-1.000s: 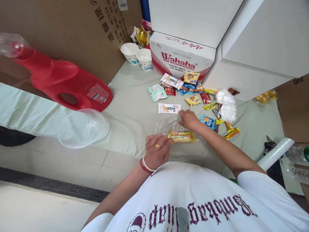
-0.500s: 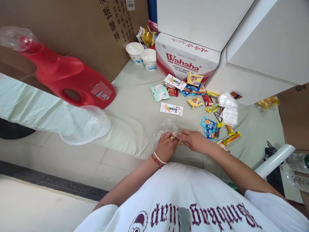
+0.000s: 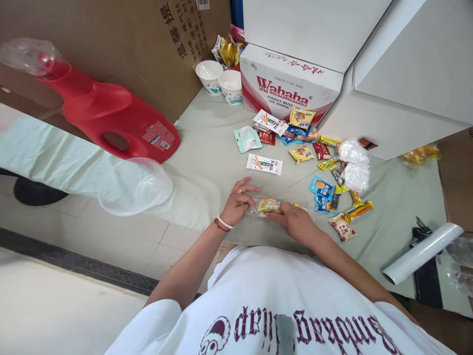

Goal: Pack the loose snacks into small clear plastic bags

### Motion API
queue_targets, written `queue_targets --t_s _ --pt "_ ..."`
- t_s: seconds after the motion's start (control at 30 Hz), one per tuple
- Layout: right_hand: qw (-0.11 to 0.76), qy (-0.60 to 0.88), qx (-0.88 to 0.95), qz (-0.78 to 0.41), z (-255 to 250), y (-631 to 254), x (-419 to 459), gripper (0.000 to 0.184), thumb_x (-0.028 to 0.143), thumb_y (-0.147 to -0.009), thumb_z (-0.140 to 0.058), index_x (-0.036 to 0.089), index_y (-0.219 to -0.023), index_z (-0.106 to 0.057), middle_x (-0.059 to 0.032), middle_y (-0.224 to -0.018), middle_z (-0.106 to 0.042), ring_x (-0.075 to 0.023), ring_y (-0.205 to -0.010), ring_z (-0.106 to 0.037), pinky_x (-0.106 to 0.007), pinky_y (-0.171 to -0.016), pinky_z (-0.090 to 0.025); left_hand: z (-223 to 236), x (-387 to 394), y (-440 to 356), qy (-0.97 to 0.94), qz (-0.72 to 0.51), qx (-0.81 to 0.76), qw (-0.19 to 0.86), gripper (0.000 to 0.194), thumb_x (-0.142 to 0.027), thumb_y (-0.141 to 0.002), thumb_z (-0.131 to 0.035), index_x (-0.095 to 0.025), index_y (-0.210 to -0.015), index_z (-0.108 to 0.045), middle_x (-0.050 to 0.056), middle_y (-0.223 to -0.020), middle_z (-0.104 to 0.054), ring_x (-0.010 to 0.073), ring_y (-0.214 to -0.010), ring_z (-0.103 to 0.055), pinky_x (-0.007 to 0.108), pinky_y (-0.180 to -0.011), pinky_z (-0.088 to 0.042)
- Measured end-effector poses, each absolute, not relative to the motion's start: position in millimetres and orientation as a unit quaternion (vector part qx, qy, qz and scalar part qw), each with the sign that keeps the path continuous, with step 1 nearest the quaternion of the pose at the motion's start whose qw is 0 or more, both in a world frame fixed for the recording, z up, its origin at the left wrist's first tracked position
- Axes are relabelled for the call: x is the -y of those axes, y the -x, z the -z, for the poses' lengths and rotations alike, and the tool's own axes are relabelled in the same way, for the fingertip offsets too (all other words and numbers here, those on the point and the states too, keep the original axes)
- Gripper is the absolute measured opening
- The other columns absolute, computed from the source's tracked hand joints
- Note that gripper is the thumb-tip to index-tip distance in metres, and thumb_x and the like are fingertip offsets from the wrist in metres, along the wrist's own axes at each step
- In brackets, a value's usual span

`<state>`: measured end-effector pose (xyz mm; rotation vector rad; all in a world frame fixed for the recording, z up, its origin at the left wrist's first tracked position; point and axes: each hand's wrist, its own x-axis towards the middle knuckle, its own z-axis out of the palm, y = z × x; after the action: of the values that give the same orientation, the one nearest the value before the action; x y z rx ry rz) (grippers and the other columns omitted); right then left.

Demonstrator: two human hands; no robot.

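Observation:
Both my hands meet at the near edge of a pale green cloth [image 3: 207,162]. My left hand [image 3: 236,201] pinches the left end of a clear plastic bag [image 3: 258,206], its other fingers raised. The right hand [image 3: 295,220] grips the bag from the right. Inside the bag lie yellow snack packets [image 3: 269,204]. Beyond my hands sits a white snack packet [image 3: 264,163], then a spread of several small coloured snack packets [image 3: 301,140].
A red detergent jug [image 3: 107,116] lies at the left with a clear plastic lid [image 3: 135,185] by it. Two paper cups [image 3: 219,81] and a Wahaha carton [image 3: 290,84] stand at the back. A white roll [image 3: 421,252] lies at the right.
My right hand came back from the white packet to the bag. Both hands closed on the clear bag with the yellow packets inside. A brown-and-white packet now shows at the right.

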<state>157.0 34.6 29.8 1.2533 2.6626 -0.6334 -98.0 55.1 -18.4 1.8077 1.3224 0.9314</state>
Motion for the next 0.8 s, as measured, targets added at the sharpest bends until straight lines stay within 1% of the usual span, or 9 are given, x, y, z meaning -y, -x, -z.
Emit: queue_targets --t_s 0.03,0.1,0.2,0.3,0.37,0.47,0.57,0.67,0.8 --pt "0.064 -0.418 -0.881 0.215 -30 -157 -35 0.04 0.025 -0.105 -0.044 0.038 -0.139 -0.062 -0.0081 -0.106 -0.06 -0.02 -0.084 -0.055 -0.027 -0.071 -0.035 19 -56 101 -0.675 -0.383 -0.506 0.376 0.02 -0.013 -0.076 -0.053 -0.023 -0.065 -0.067 0.008 -0.107 -0.075 0.0276 -0.143 -0.045 0.051 -0.117 -0.039" --pt "0.058 -0.423 -0.876 0.224 -29 -156 -34 0.041 0.023 -0.105 -0.045 0.039 -0.138 -0.062 -0.0075 -0.106 -0.06 -0.0196 -0.084 -0.054 -0.027 -0.069 -0.034 23 -56 105 -0.605 -0.437 -0.532 0.4 0.026 -0.013 -0.077 -0.048 -0.022 -0.055 -0.057 0.01 -0.1 -0.075 0.0281 -0.135 -0.053 0.05 -0.112 -0.044" --pt "0.043 -0.428 -0.873 0.231 -27 -156 -32 0.041 0.02 -0.103 -0.047 0.037 -0.135 -0.065 -0.0076 -0.105 -0.059 -0.0193 -0.084 -0.053 -0.027 -0.071 -0.035 26 -54 104 -0.535 -0.452 -0.615 0.362 0.029 -0.021 -0.089 -0.04 -0.019 -0.075 -0.065 0.014 -0.116 -0.07 0.028 -0.128 -0.059 0.051 -0.108 -0.047" --pt "0.016 -0.421 -0.873 0.245 -27 -158 -30 0.039 0.021 -0.101 -0.05 0.031 -0.133 -0.068 -0.0088 -0.105 -0.059 -0.0195 -0.084 -0.052 -0.028 -0.074 -0.039 22 -51 97 -0.592 -0.337 -0.674 0.285 0.026 -0.041 -0.088 -0.058 -0.019 -0.097 -0.069 0.016 -0.134 -0.061 0.0338 -0.135 -0.049 0.058 -0.112 -0.039" --pt "-0.011 -0.409 -0.872 0.269 -28 -161 -29 0.038 0.021 -0.099 -0.051 0.028 -0.132 -0.068 -0.009 -0.106 -0.059 -0.02 -0.087 -0.053 -0.03 -0.077 -0.042 14 -46 94 -0.647 -0.254 -0.668 0.267 0.027 -0.044 -0.077 -0.074 -0.02 -0.089 -0.069 0.015 -0.135 -0.06 0.0373 -0.137 -0.044 0.058 -0.112 -0.037" --pt "-0.046 -0.398 -0.866 0.298 -26 -166 -28 0.038 0.019 -0.097 -0.053 0.026 -0.131 -0.069 -0.0087 -0.107 -0.059 -0.0206 -0.091 -0.053 -0.032 -0.082 -0.044 -3 -33 91 -0.663 -0.234 -0.64 0.31 0.016 -0.034 -0.079 -0.07 -0.021 -0.077 -0.063 0.008 -0.103 -0.068 0.0261 -0.103 -0.063 0.042 -0.09 -0.052" --pt "-0.057 -0.402 -0.864 0.299 -22 -166 -26 0.035 0.02 -0.098 -0.052 0.025 -0.128 -0.07 -0.0091 -0.106 -0.059 -0.0208 -0.091 -0.052 -0.032 -0.082 -0.045 -17 -24 73 -0.647 -0.272 -0.631 0.33 0.01 -0.028 -0.085 -0.061 -0.021 -0.078 -0.06 0.0 -0.075 -0.062 0.0165 -0.07 -0.058 0.03 -0.068 -0.05" --pt "-0.069 -0.413 -0.859 0.295 -17 -163 -25 0.031 0.022 -0.099 -0.05 0.021 -0.12 -0.073 -0.0102 -0.105 -0.06 -0.0213 -0.092 -0.052 -0.034 -0.084 -0.045 -20 -20 36 -0.684 -0.272 -0.607 0.298 0.008 -0.022 -0.089 -0.057 -0.021 -0.082 -0.062 0.002 -0.08 -0.064 0.0178 -0.076 -0.061 0.031 -0.072 -0.051" --pt "-0.139 -0.408 -0.844 0.32 -13 -176 -24 0.028 0.019 -0.097 -0.048 0.019 -0.109 -0.074 -0.0116 -0.114 -0.063 -0.0237 -0.106 -0.056 -0.038 -0.092 -0.047 -9 -15 -4 -0.771 -0.209 -0.566 0.201 0.019 -0.02 -0.094 -0.05 -0.018 -0.101 -0.067 0.012 -0.106 -0.066 0.0246 -0.101 -0.063 0.037 -0.086 -0.054"
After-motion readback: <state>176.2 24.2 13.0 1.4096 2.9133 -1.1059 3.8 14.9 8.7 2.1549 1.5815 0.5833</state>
